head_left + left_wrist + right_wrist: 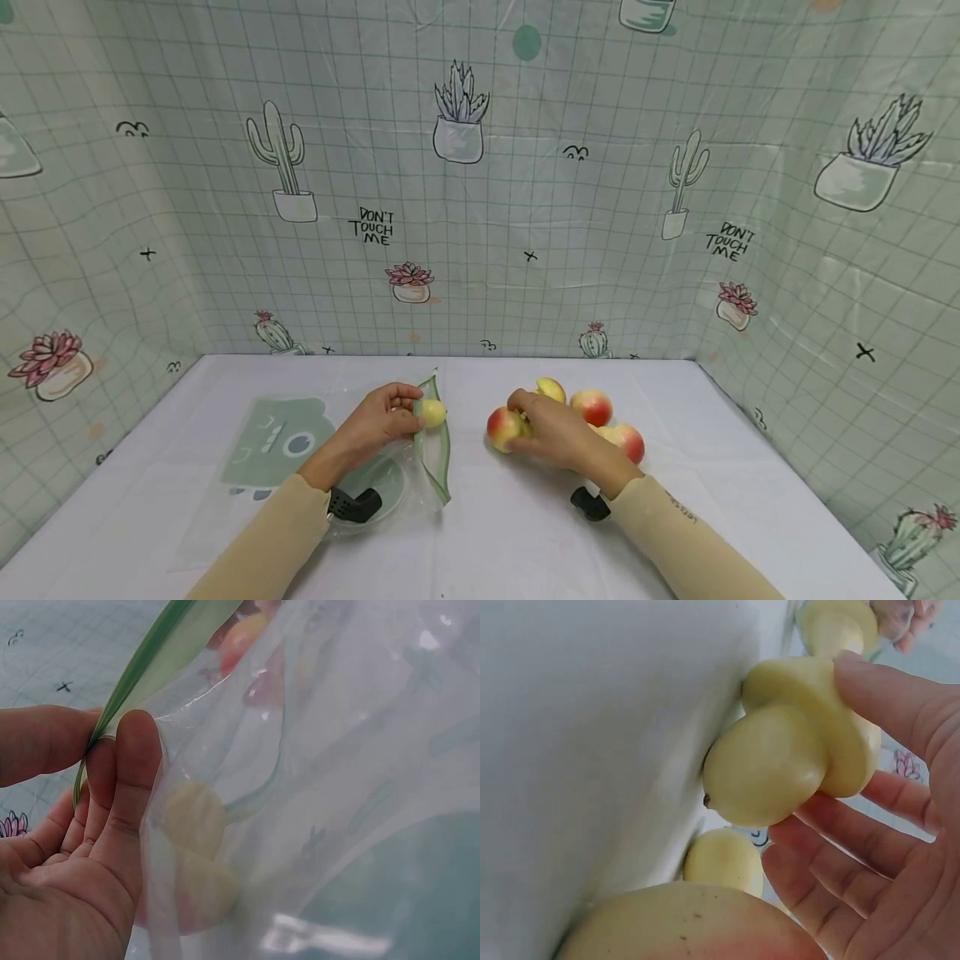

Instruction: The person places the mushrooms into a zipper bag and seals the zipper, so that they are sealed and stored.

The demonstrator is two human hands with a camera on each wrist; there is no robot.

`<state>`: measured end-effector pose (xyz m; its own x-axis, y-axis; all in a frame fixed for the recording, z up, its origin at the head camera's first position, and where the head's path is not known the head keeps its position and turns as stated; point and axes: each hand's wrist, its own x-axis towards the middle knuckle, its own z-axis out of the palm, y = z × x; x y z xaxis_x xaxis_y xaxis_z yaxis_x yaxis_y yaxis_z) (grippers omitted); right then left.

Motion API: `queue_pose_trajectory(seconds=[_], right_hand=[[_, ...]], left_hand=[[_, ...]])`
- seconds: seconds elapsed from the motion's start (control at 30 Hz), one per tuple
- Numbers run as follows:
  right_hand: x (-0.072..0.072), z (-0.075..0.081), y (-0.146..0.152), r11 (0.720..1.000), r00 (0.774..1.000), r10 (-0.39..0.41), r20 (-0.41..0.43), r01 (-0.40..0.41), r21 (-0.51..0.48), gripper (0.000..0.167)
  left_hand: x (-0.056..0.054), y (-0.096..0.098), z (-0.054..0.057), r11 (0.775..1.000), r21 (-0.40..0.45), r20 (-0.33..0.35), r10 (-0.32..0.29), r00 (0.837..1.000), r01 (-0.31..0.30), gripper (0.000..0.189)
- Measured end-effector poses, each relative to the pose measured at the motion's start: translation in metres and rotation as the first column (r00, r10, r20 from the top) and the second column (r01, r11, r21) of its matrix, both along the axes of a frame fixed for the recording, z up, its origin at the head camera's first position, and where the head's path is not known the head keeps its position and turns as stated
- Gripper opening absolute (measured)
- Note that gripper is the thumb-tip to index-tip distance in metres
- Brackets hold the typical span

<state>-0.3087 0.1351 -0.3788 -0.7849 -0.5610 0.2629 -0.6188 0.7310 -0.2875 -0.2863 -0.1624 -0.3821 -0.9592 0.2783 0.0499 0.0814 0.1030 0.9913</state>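
Observation:
My left hand (390,414) pinches the rim of a clear zip bag (360,750) between thumb and fingers, by its green sealing strip. At the bag's mouth sits a yellow fruit (432,413). In the left wrist view, pale yellow fruit (196,821) shows blurred through the plastic. My right hand (555,429) curls over the fruit group, thumb on a curved yellow fruit. A lemon-like fruit (769,765) with a dark tip lies against it, fingertips at its underside. Beside these is a red-and-yellow peach (502,429).
Behind and right of my right hand lie another yellow fruit (551,388) and two reddish peaches, one at the back (592,407) and one nearer (630,443). The bag's printed green figure (285,433) lies flat on the white table (510,533). A patterned cloth (525,208) encloses the table.

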Motion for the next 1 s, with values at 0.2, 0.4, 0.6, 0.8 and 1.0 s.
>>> queue_pose_trajectory(seconds=[0.2,0.4,0.6,0.8,1.0], right_hand=[[0.0034,-0.0002,-0.0004,0.999,1.0,0.013,-0.022,-0.012,0.037,0.048],[0.0033,-0.0007,0.0004,0.999,1.0,0.026,-0.011,-0.026,0.037,0.05],[0.0013,-0.0064,-0.0027,0.999,0.999,0.042,0.0,-0.042,0.007,0.048],[0.0015,-0.0087,-0.0055,0.998,0.998,0.054,0.031,-0.053,-0.03,0.046],[0.0022,-0.009,-0.0071,0.997,0.997,0.062,0.051,-0.059,-0.044,0.045]], left_hand=[[-0.0003,0.0003,-0.0011,1.0,0.008,0.006,0.006,1.0,-0.006,0.051],[-0.0006,0.0002,-0.0026,1.0,0.008,0.005,0.006,1.0,-0.006,0.051],[-0.0012,0.0006,-0.0029,1.0,0.006,0.009,0.015,1.0,-0.015,0.051],[-0.0021,0.0016,-0.003,1.0,0.01,0.016,0.018,1.0,-0.018,0.051],[-0.0022,0.0011,-0.0015,1.0,0.013,0.012,0.015,1.0,-0.015,0.05]])
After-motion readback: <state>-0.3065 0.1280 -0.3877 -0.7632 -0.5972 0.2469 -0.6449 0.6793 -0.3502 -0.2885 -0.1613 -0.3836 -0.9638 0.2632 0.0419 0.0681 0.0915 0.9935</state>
